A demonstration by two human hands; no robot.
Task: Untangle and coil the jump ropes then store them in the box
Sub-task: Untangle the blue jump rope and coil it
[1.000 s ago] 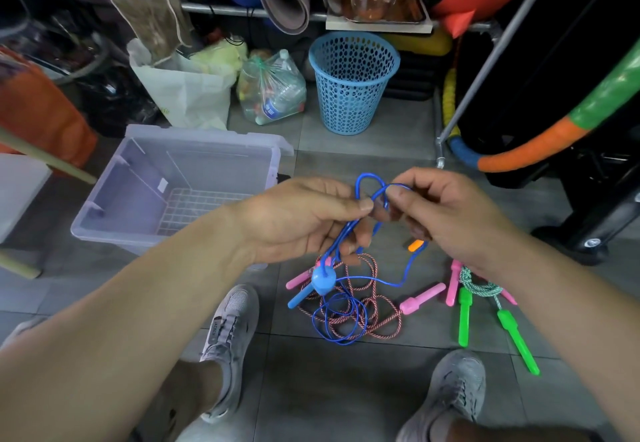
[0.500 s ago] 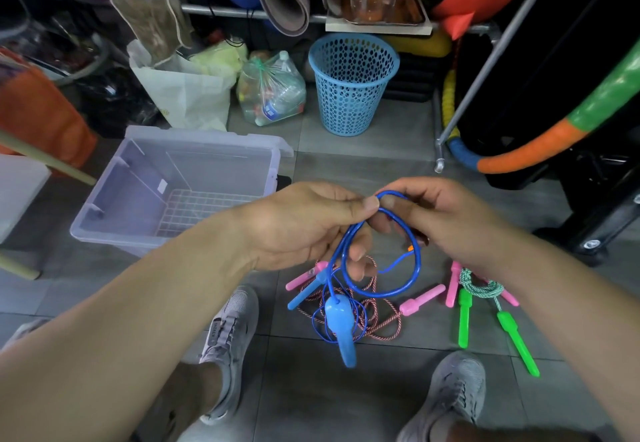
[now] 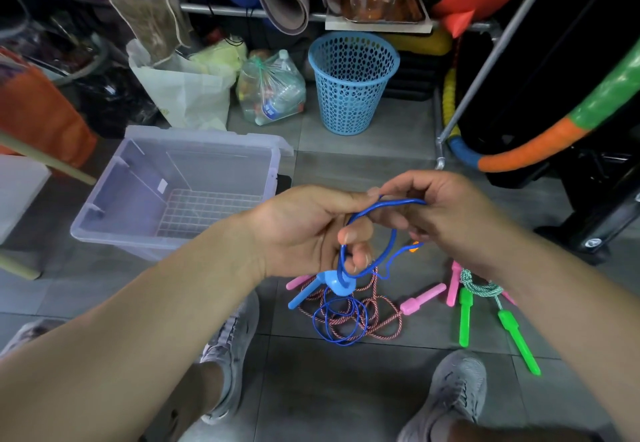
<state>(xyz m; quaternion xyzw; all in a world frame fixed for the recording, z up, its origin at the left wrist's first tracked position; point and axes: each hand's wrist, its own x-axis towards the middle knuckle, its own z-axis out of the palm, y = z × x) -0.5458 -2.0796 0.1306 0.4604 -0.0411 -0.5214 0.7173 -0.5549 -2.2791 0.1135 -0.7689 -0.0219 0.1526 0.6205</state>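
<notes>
Frame ctr: a person's left hand (image 3: 304, 230) curls its fingers thru a loop of the blue jump rope (image 3: 394, 202) while the right hand (image 3: 446, 220) pinches the cord's top, blue handles dangling over a red-white rope (image 3: 375, 286) on the tiles, clear box (image 3: 207, 171) at mid-left, green-handled rope (image 3: 464, 317) lower right.
</notes>
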